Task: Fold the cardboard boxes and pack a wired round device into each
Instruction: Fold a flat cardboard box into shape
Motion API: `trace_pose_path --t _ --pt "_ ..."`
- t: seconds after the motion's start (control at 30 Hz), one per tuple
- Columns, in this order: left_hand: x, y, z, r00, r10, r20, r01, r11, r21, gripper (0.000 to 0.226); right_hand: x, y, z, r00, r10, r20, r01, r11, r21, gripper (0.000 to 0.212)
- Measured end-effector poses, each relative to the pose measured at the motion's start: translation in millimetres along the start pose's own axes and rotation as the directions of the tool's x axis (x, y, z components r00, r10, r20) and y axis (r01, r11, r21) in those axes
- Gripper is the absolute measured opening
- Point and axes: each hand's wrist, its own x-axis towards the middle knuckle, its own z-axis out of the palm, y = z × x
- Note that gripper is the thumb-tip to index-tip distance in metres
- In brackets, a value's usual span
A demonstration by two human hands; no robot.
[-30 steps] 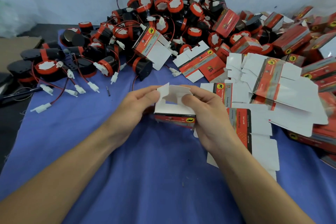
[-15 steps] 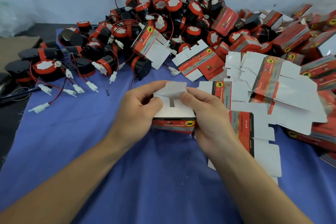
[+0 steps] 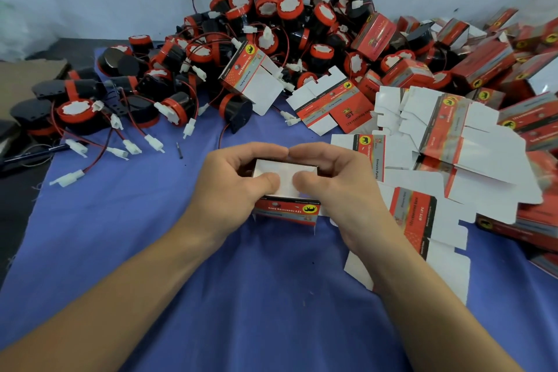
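On the blue-clothed desk (image 3: 151, 235), with a heap of wired round devices (image 3: 271, 24) behind and flat box blanks (image 3: 471, 142) to the right, a red cardboard box (image 3: 287, 211) stands mid-desk, left grip (image 3: 235, 187) and right grip (image 3: 341, 187) curled around it, 2 thumbs pressing its white flap.

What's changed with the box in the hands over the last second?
The white flaps that stood up on the box have been folded down flat. The left hand and right hand closed in over the top, thumbs pressing the flaps, fingers curled over the far edge. The box's place, the pile of round devices and the flat cartons are unchanged.
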Motion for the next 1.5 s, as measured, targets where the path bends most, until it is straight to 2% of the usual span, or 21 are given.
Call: trace_pose_path --t 0.1,0.2,0.27,0.33,0.37,0.53,0.67,0.73,0.8,0.87,0.93,1.03,1.1,1.17,1.23,1.3,1.33,1.37,1.43,1.5 --pt "-2.9 0.9 3.3 1.0 0.018 -0.025 -0.016 0.999 0.047 0.033 -1.0 -3.2 0.9 1.0 -0.022 -0.013 0.021 0.992 -0.125 0.039" --pt "-6.5 3.3 4.3 0.999 -0.013 -0.034 0.01 0.996 -0.09 0.021 -3.2 -4.5 -1.7 1.0 0.003 0.003 -0.002 0.993 -0.118 0.018" --pt "-7.2 5.4 3.3 0.998 -0.044 -0.042 0.036 0.985 -0.17 0.023 -5.0 -6.4 -6.1 0.998 0.056 0.035 -0.049 0.984 -0.173 0.033" --pt "-7.0 4.9 3.5 0.997 -0.039 -0.062 0.031 0.992 -0.125 0.025 -5.7 -6.7 -10.5 0.99 0.09 0.107 -0.053 0.95 -0.307 0.051" --pt "-7.5 4.0 4.1 0.997 -0.023 -0.069 0.017 0.997 -0.081 0.025 -6.7 -7.5 -10.7 0.986 0.09 0.141 -0.037 0.939 -0.342 0.053" --pt "-8.5 2.4 5.0 0.991 0.119 -0.065 -0.113 0.989 0.095 0.02 -7.0 -11.8 -7.1 0.981 0.053 0.185 -0.003 0.966 -0.258 0.049" --pt "-7.7 1.8 3.3 0.985 0.151 -0.078 -0.138 0.978 0.159 0.027 -7.1 -7.8 -4.3 0.986 0.023 0.167 0.029 0.953 -0.301 0.046" --pt "-9.2 1.9 4.2 0.989 0.123 -0.077 -0.112 0.985 0.129 0.024 -8.0 -6.2 -6.0 0.988 0.016 0.153 0.025 0.965 -0.261 0.044" --pt "-10.8 4.0 5.1 0.994 0.101 -0.05 -0.101 0.995 0.007 0.011 -11.0 -11.1 -5.1 0.989 -0.01 0.149 0.038 0.982 -0.185 0.045" --pt "-10.8 5.4 4.5 0.992 0.122 -0.041 -0.125 0.989 -0.079 0.016 -10.2 -13.6 -3.7 0.988 -0.06 0.143 0.088 0.976 -0.2 0.037" --pt "-9.3 4.0 3.7 0.986 0.147 -0.074 -0.153 0.984 -0.088 0.023 -9.3 -14.2 -1.5 0.983 -0.086 0.164 0.12 0.97 -0.213 0.026" --pt "-6.1 -1.2 0.8 0.982 0.077 -0.171 -0.095 0.991 -0.098 0.03 -11.3 -16.6 2.7 0.979 -0.137 0.149 0.159 0.975 -0.153 0.034" --pt "-1.0 -4.8 -2.8 0.982 0.012 -0.188 -0.024 0.998 -0.061 0.045 -11.9 -16.0 5.2 0.946 -0.313 0.084 0.324 0.894 -0.31 0.03" --pt "4.3 -6.0 -4.5 0.995 -0.054 -0.088 0.044 0.994 -0.102 0.052 -10.7 -11.8 10.8 0.865 -0.491 0.102 0.462 0.701 -0.544 0.026" --pt "6.7 -7.8 -4.2 0.995 -0.096 0.01 0.097 0.982 -0.162 0.049 -8.0 -5.7 15.1 0.839 -0.517 0.171 0.487 0.573 -0.659 0.029" --pt "6.4 -10.7 -3.4 0.994 -0.096 -0.045 0.088 0.984 -0.156 0.041 -8.8 -1.2 17.5 0.848 -0.466 0.252 0.497 0.537 -0.682 0.031" --pt "6.4 -11.8 -3.6 0.989 -0.091 -0.115 0.075 0.988 -0.136 0.034 -10.8 0.4 18.8 0.857 -0.439 0.27 0.495 0.552 -0.671 0.028" --pt "7.1 -13.0 -5.3 0.978 -0.084 -0.19 0.065 0.993 -0.103 0.026 -12.8 0.5 20.0 0.873 -0.42 0.249 0.475 0.613 -0.632 0.024" --pt "12.2 -14.5 -11.1 0.953 -0.06 -0.297 0.053 0.998 -0.03 0.02 -15.3 -6.8 19.7 0.915 -0.401 0.056 0.384 0.818 -0.429 0.017" --pt "18.1 -16.0 -19.2 0.929 -0.038 -0.368 0.049 0.999 0.019 0.026 -4.9 -19.8 16.4 0.939 -0.301 -0.167 0.271 0.945 -0.182 0.017"
